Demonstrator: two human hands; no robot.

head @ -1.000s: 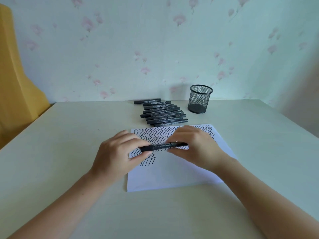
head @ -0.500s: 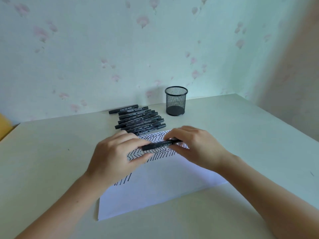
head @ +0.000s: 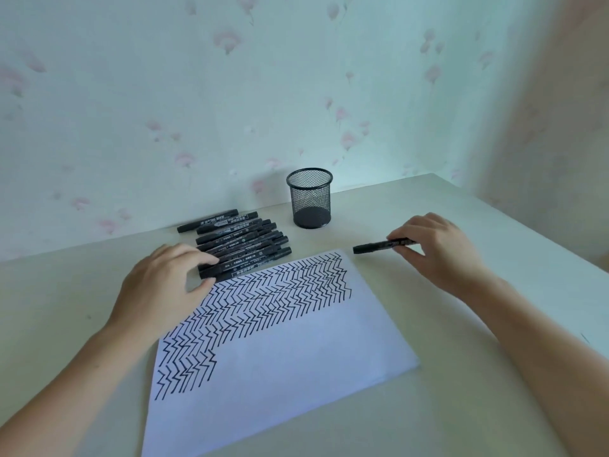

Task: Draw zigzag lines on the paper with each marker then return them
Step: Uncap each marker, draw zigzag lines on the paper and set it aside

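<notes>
A white sheet of paper point(head: 296, 367) lies on the table, its upper part filled with black zigzag lines. My right hand point(head: 438, 249) pinches a capped black marker point(head: 372, 247) level above the table, to the right of the paper's far corner. My left hand point(head: 164, 288) hovers over the paper's far left edge, fingers curled, fingertips touching the near end of a row of several black markers point(head: 240, 245) that lie side by side behind the paper. Whether it grips one I cannot tell.
An empty black mesh pen cup point(head: 309, 197) stands behind the paper near the wall. The pale table point(head: 494, 374) ends at the wall behind and at its right edge close to my right hand.
Both hands held one marker together over the paper. Now they have parted: my right hand carried the marker off to the right, my left hand moved back to the row of markers. The view turned left.
</notes>
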